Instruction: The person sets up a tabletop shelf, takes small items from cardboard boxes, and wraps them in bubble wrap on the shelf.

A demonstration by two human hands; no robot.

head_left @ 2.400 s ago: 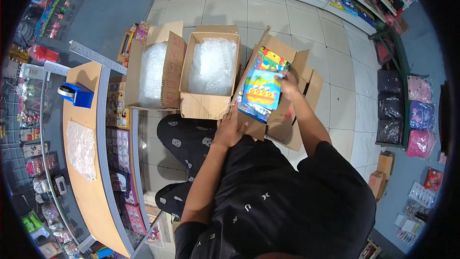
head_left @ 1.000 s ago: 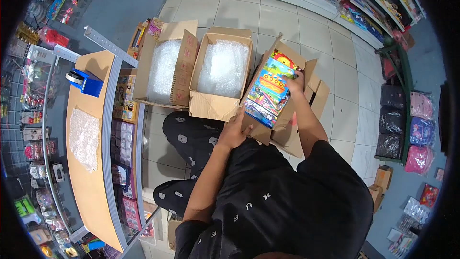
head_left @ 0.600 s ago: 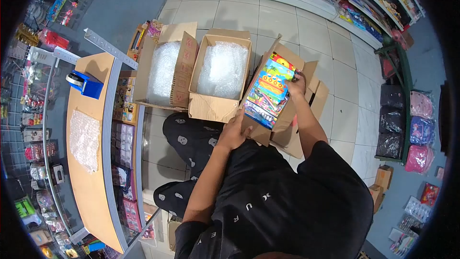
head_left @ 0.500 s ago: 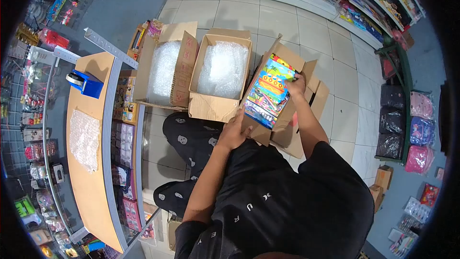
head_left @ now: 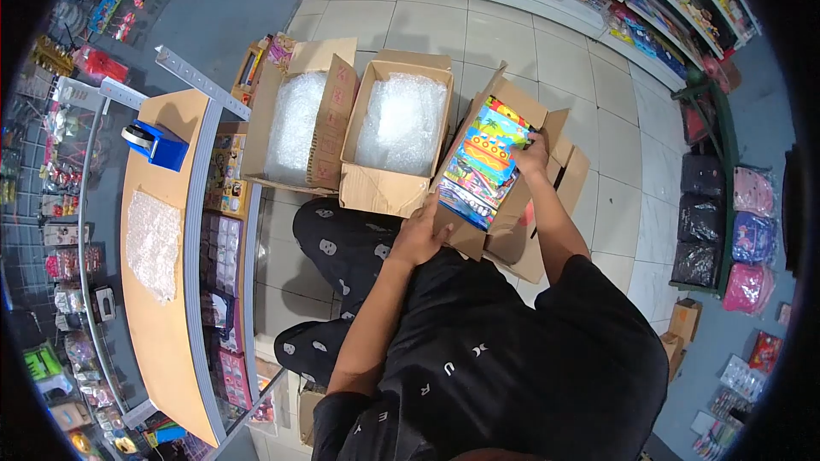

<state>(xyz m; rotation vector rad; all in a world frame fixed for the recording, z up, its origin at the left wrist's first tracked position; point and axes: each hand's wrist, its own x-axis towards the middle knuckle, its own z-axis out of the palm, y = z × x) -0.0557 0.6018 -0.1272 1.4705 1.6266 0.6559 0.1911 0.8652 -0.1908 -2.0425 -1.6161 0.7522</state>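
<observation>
An open cardboard box (head_left: 465, 235) stands at the right of two others, with colourful printed books (head_left: 489, 154) inside it. My right hand (head_left: 531, 156) lies at the right edge of the top book, fingers bent over it. At the box's near left corner is my left hand (head_left: 420, 236), its fingers apart against the cardboard wall. The middle box (head_left: 384, 190) and the left box (head_left: 335, 119) each hold clear bubble wrap (head_left: 399, 124).
A wooden counter (head_left: 162, 350) on the left bears a blue tape dispenser (head_left: 158, 145) and a bubble wrap sheet (head_left: 154, 245). Goods shelves (head_left: 589, 17) run along the back. Wrapped bags (head_left: 752, 235) hang at the right.
The view has shifted slightly, moving the boxes a little to the right in the picture. Both hands keep about the same places on the box and books.
</observation>
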